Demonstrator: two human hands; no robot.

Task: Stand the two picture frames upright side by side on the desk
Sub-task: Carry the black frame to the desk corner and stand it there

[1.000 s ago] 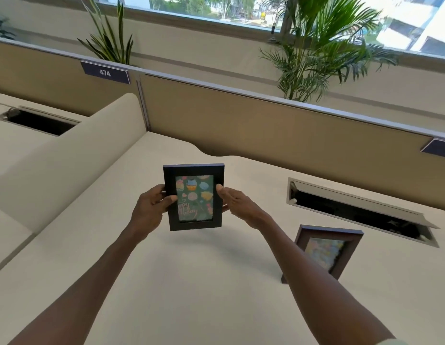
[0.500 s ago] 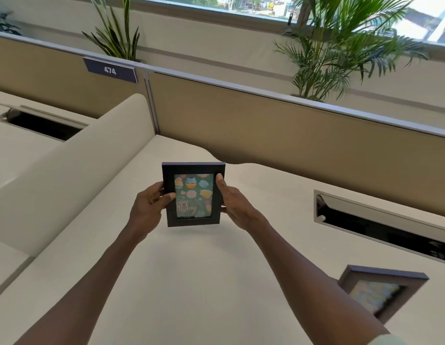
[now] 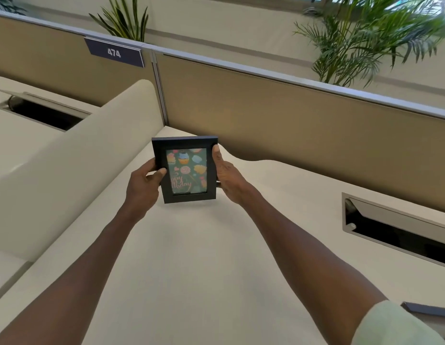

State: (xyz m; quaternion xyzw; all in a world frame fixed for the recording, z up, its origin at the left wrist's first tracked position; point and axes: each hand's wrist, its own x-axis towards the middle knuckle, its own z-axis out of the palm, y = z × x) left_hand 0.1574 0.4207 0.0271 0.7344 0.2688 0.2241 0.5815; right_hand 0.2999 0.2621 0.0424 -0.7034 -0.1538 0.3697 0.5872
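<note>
Both your arms reach forward over a cream counter (image 3: pixel 191 257). Between your hands is a black picture frame (image 3: pixel 185 169), held upright with its picture facing you: cupcakes and sweets on a dark green ground, with pale script that looks like a birthday greeting. Your left hand (image 3: pixel 141 188) has its grip closed on the frame's left edge, the thumb lying across the front of the border. Your right hand (image 3: pixel 227 176) has its grip closed on the right edge, the thumb pointing up along the border. Whether the frame's bottom edge touches the counter or hangs just above it cannot be told.

At the lower right edge of view, beside your pale green sleeve (image 3: pixel 390 324), a dark strip (image 3: pixel 427 309) shows that may be the top of the second frame; too little is visible to be sure. A tan partition (image 3: pixel 278 115) runs behind the counter, with a sign reading 474 (image 3: pixel 114 53) on it. An open cable slot (image 3: pixel 400 227) sits in the counter at right. Leafy plants (image 3: pixel 360 38) stand beyond the partition.
</note>
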